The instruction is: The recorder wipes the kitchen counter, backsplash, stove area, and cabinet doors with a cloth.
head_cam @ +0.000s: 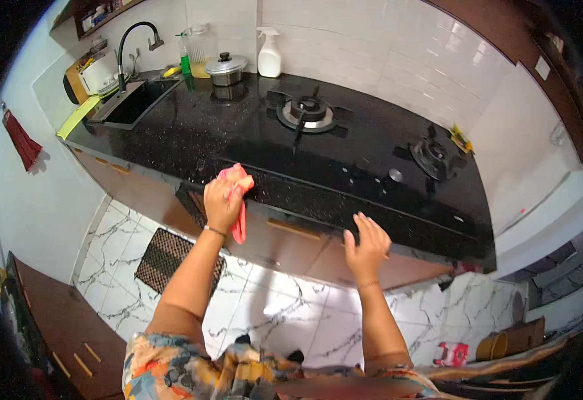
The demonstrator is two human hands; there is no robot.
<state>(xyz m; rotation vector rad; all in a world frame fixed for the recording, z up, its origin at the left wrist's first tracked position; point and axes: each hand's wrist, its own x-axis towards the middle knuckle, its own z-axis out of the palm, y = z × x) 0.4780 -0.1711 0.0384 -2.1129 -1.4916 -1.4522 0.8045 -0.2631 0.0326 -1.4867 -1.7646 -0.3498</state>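
Observation:
My left hand (221,204) grips a bunched pink-orange cloth (236,176) at the front edge of the black speckled countertop (186,140). A tail of the cloth hangs below my fingers, in front of the cabinet. My right hand (367,244) holds nothing; its fingers are extended and the thumb stands apart, close to the counter's front edge. Whether its fingertips touch the counter I cannot tell. Beyond both hands lies a black gas hob (361,155) with a larger burner (305,112), a smaller burner (431,156) and a metal knob (395,175).
A black sink (139,102) with an arched faucet (136,30) is at the left. Along the wall stand a green soap bottle (185,59), a clear jug (200,52), a lidded pot (225,69) and a white spray bottle (270,54). A woven mat (164,257) lies on the floor.

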